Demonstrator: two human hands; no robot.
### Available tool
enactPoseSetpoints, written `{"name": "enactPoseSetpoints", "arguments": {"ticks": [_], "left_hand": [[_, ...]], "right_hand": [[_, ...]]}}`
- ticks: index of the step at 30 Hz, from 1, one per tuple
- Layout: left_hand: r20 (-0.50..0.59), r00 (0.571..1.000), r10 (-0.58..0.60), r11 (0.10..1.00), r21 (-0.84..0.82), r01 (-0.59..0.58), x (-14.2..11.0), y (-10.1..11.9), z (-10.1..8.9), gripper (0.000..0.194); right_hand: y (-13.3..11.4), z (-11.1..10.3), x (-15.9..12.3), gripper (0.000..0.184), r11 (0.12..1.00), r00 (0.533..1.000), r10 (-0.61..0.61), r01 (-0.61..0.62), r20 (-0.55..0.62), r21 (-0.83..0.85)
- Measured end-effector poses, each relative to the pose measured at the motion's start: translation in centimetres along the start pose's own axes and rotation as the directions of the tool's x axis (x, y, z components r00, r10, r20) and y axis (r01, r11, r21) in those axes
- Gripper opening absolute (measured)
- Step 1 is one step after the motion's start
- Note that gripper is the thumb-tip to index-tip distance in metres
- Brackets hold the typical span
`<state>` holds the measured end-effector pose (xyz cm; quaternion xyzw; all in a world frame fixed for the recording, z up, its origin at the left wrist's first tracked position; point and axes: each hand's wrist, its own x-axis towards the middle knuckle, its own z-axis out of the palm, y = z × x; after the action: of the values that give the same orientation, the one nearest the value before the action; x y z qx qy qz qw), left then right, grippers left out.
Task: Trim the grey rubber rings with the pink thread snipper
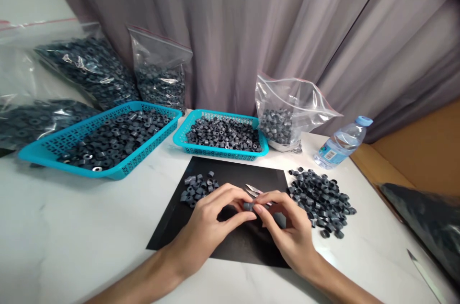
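Observation:
Above a black mat (230, 246), my left hand (215, 220) and my right hand (287, 222) meet at the fingertips. Between them they pinch one small dark grey plastic ring (247, 206), partly covered by the fingers. Just behind the fingers lies a pair of small scissors (253, 190) with pointed blades, its handles mostly hidden by my right hand. A small heap of grey rings (197, 189) rests on the mat beyond my left hand. To the right of my right hand, a larger pile of grey rings (323, 201) spreads over the white table.
Two turquoise baskets hold many rings: one at left (118, 170), one at the back middle (223, 153). Zip bags of rings stand behind, including a middle one (160, 79) and an open one (276, 124). A water bottle (341, 143) stands right, near a cardboard box (420, 146).

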<state>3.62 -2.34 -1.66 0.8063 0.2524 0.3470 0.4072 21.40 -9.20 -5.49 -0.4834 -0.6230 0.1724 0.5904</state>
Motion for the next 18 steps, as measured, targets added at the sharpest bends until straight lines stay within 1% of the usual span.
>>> {"name": "enactPoseSetpoints", "arguments": {"ticks": [3,7,9,11,13,15,18], "left_hand": [[-0.011,1.0,-0.01,1.0,-0.019,0.009,-0.1,0.1,0.2,0.013],[-0.033,0.998,-0.048,0.998,-0.034,0.047,-0.1,0.1,0.3,0.009],[-0.026,0.993,-0.113,0.99,-0.09,0.11,0.1,0.1,0.3,0.01],[-0.004,0.98,-0.198,0.962,-0.19,0.194,0.4,0.1,0.2,0.014],[0.042,0.957,-0.286,0.906,-0.313,0.284,0.7,0.3,0.1,0.016],[0.096,0.93,-0.355,0.83,-0.425,0.361,1.0,0.6,0.0,0.018],[0.177,0.893,-0.413,0.69,-0.579,0.434,1.2,1.0,-0.1,0.024]], "right_hand": [[0.0,0.0,0.0,0.018,1.0,1.0,-0.024,0.024,-0.008,-0.014],[-0.1,0.0,-0.2,0.016,1.0,1.0,0.011,-0.01,-0.008,0.019],[-0.1,0.0,-0.3,0.014,0.998,0.999,0.048,-0.047,-0.016,0.046],[-0.1,0.0,-0.1,0.012,0.994,0.993,0.102,-0.101,-0.052,0.035],[-0.1,0.0,0.1,0.013,0.986,0.981,0.164,-0.165,-0.108,-0.004],[0.0,0.0,0.4,0.014,0.975,0.966,0.213,-0.221,-0.148,-0.038],[0.1,0.0,0.5,0.017,0.967,0.961,0.233,-0.245,-0.151,-0.065]]}}
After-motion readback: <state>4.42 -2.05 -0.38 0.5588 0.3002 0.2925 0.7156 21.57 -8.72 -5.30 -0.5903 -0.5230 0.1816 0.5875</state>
